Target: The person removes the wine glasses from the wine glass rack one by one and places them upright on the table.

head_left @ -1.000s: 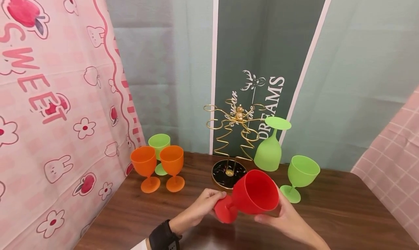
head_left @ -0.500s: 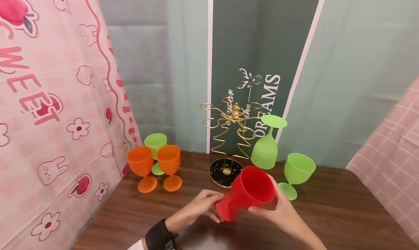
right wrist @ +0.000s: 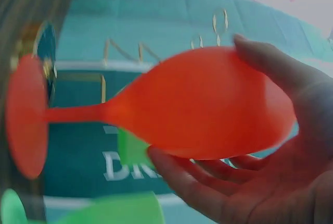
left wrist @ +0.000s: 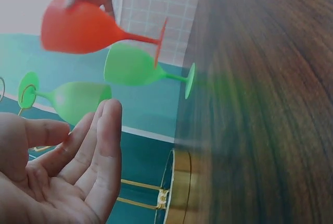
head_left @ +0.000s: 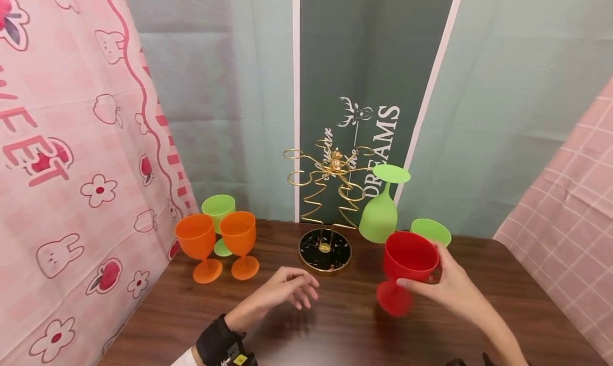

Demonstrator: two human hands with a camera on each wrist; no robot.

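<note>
My right hand (head_left: 450, 289) grips a red goblet (head_left: 407, 267) by its bowl, thumb on one side and fingers round the other. The goblet is mouth up, its foot showing a gap above the tabletop in the left wrist view. My left hand (head_left: 289, 287) is held over the table with loosely bent fingers and nothing in it. Behind the hands stands a gold wire goblet rack (head_left: 325, 251) on a round black base. A green goblet (head_left: 378, 217) hangs upside down from its right side. Another green goblet (left wrist: 130, 65) stands behind the red one, partly hidden in the head view.
Two orange goblets (head_left: 238, 235) and a green goblet (head_left: 218, 206) stand together at the left on the brown wooden table (head_left: 345, 334). A pink patterned cloth (head_left: 96, 142) hangs at the left, a green-grey curtain (head_left: 254, 89) behind, and a pink checked cloth (head_left: 570, 196) at the right.
My left hand has let go of the red goblet's foot. My right hand has carried the goblet rightwards and turned it more upright, in front of the standing green goblet.
</note>
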